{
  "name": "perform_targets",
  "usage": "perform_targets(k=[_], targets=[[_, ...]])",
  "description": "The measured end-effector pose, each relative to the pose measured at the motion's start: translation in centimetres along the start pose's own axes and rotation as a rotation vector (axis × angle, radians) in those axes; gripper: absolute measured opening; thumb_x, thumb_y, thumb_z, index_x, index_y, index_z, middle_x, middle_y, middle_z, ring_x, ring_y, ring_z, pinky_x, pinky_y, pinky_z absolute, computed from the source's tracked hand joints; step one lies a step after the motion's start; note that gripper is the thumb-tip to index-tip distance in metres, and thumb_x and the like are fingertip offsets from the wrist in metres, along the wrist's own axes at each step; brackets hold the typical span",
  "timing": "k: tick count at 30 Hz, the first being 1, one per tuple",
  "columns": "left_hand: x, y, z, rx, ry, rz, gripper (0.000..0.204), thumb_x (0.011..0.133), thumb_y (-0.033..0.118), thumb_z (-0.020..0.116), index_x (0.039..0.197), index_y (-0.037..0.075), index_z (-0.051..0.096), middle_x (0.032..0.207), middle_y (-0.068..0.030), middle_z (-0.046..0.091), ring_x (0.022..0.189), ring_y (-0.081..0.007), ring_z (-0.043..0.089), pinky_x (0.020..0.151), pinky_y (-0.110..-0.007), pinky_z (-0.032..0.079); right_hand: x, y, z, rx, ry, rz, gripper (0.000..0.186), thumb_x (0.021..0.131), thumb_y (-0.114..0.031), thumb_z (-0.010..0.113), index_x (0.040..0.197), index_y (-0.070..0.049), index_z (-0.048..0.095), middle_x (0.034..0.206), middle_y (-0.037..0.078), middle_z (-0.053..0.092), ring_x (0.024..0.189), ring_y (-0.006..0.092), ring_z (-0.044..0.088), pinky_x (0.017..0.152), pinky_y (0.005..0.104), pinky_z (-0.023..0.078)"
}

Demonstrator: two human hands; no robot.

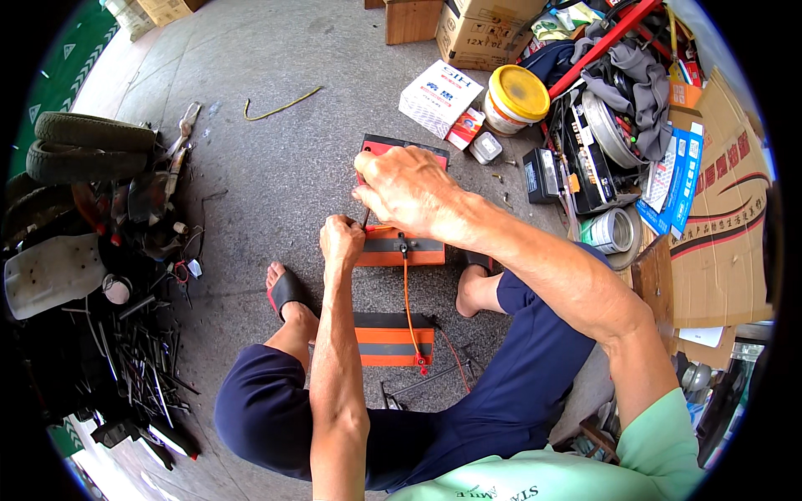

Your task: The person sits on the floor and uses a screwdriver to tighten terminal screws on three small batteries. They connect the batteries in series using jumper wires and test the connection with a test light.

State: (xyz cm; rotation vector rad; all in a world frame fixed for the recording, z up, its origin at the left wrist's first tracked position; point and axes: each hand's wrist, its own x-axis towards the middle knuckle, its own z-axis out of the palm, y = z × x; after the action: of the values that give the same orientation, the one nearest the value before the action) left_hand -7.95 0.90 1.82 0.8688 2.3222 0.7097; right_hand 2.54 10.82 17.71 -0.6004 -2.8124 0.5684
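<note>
My right hand [409, 192] is closed round what looks like a screwdriver [365, 218]. A bit of red handle shows by its fingers, and the thin dark shaft points down toward my left hand [341, 242]. The fingers of that hand are pinched at the left end of an orange and grey battery [426, 253]; what they hold is hidden. Beyond my right hand lies a red and black battery [430, 154], partly covered. Nearer my body sits another orange and grey battery [393, 345]. An orange cable [408, 292] joins the two orange batteries.
Old tyres [92, 138] and scattered metal tools [142, 359] lie at left. A yellow-lidded bucket [516, 93], a white box [440, 98], cartons [484, 33] and a cluttered pile stand at right. A yellow cord [284, 107] lies on the floor. My feet flank the batteries.
</note>
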Motion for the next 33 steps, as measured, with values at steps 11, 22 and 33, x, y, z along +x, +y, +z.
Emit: perform_targets(k=[11, 22, 33], targets=[[1.1, -3.0, 0.4, -0.179, -0.158, 0.083, 0.022, 0.068, 0.008, 0.058, 0.088, 0.003, 0.067, 0.079, -0.0186, 0.065, 0.078, -0.0326, 0.064, 0.072, -0.036, 0.049, 0.0, -0.6, -0.2, 0.021, 0.005, 0.007, 0.024, 0.081, -0.020, 0.062, 0.078, 0.002, 0.054, 0.062, 0.021, 0.058, 0.065, 0.0371, 0.062, 0.060, 0.0442, 0.049], [-1.2, -2.0, 0.4, -0.078, 0.028, 0.388, 0.015, 0.070, 0.002, 0.064, 0.085, 0.003, 0.065, 0.083, -0.0155, 0.058, 0.078, -0.0352, 0.059, 0.070, -0.040, 0.047, -0.1, 0.2, -0.3, 0.002, 0.023, -0.013, 0.023, 0.080, -0.019, 0.062, 0.077, 0.002, 0.054, 0.064, 0.021, 0.059, 0.067, 0.0374, 0.062, 0.061, 0.0448, 0.049], [-1.1, -2.1, -0.1, -0.089, 0.082, 0.398, 0.015, 0.074, 0.005, 0.064, 0.088, 0.001, 0.064, 0.084, -0.0164, 0.060, 0.079, -0.0336, 0.060, 0.071, -0.040, 0.047, 0.5, -0.3, -1.5, 0.050, 0.019, 0.005, 0.022, 0.080, -0.019, 0.061, 0.078, 0.002, 0.054, 0.066, 0.020, 0.060, 0.065, 0.0376, 0.062, 0.061, 0.0446, 0.050]])
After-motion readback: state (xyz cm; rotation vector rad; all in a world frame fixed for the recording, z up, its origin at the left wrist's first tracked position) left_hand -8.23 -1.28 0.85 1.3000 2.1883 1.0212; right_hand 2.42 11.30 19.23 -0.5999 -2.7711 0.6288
